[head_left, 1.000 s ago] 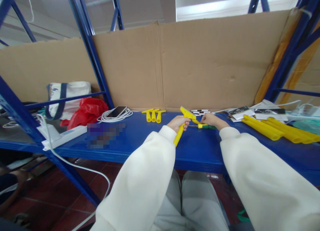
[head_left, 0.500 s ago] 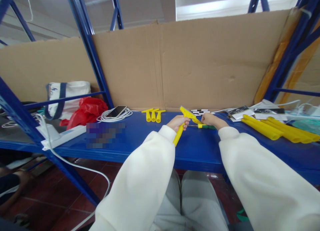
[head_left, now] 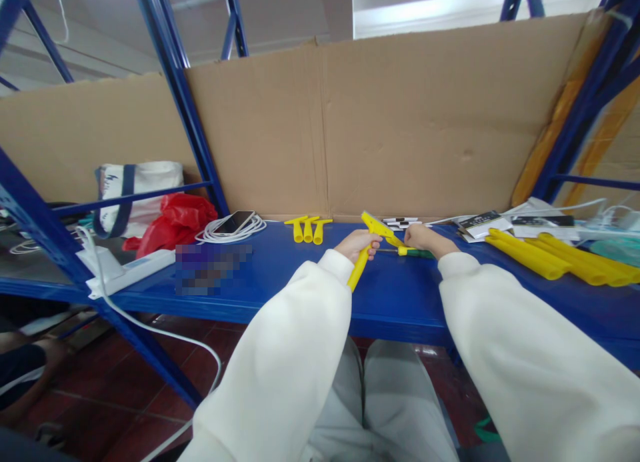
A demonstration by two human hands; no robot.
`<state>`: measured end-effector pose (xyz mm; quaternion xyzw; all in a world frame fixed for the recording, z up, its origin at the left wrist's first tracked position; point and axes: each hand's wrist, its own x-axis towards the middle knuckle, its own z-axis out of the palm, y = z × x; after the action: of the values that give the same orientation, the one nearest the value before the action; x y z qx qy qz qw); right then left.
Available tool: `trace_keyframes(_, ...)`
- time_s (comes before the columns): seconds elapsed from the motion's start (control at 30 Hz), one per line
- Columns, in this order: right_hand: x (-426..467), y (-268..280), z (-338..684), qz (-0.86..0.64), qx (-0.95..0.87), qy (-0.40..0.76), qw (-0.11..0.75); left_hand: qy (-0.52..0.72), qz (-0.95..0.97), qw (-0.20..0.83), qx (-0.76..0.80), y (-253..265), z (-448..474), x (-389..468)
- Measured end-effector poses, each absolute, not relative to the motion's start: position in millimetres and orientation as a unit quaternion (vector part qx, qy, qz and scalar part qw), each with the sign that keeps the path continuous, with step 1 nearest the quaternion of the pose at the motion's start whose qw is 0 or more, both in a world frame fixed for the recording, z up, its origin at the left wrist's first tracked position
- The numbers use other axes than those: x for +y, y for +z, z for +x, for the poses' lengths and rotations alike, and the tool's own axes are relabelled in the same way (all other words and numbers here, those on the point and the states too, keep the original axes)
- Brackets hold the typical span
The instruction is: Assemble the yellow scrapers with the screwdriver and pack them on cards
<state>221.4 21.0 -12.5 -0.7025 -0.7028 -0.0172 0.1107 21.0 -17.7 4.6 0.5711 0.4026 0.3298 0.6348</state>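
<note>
My left hand (head_left: 357, 247) is wrapped round the tube handle of a yellow T-shaped tool (head_left: 383, 229), which looks like a scraper or squeegee. Its wide head slants down to the right, and the handle's lower end (head_left: 357, 275) points toward me. At the right end of that head my right hand (head_left: 419, 238) is closed, its fingertips against or just beside it; what they pinch is hidden. Beneath the right hand a screwdriver (head_left: 413, 252) with a yellow and green handle lies on the blue shelf (head_left: 300, 282), shaft pointing left.
Three short yellow T-shaped pieces (head_left: 309, 231) stand left of my hands. Several yellow tubes (head_left: 530, 254) and black-and-white packets (head_left: 483, 225) lie right. A phone (head_left: 236, 222), coiled white cable (head_left: 255, 227) and power strip (head_left: 137, 270) are left. Cardboard (head_left: 400, 129) backs the shelf.
The whole view has shifted very slightly. Both hands and the yellow tool keep nearly the same pose.
</note>
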Motion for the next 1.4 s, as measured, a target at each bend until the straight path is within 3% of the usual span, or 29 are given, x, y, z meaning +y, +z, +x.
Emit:
trace_keyframes(0.1,19,-11,223,-0.706,-0.693,0.012,0.150,0.332,0.568,0.632,0.410,6,21,-21)
trace_keyframes(0.27,14,-6,221,-0.597,-0.679,0.168,0.393,0.339,0.573,0.600,0.444,11,22,-28)
trace_keyframes(0.37,9,-4,214,-0.527,-0.665,0.257,0.463,0.346,0.582,0.582,0.450,12,22,-30)
trace_keyframes(0.9,-1,-3,194,-0.515,-0.644,0.325,0.462,0.334,0.626,0.554,0.436,10,22,-30)
trace_keyframes(1.4,5,-18,197,-0.556,-0.631,0.226,0.492,0.347,0.619,0.564,0.423,10,22,-29)
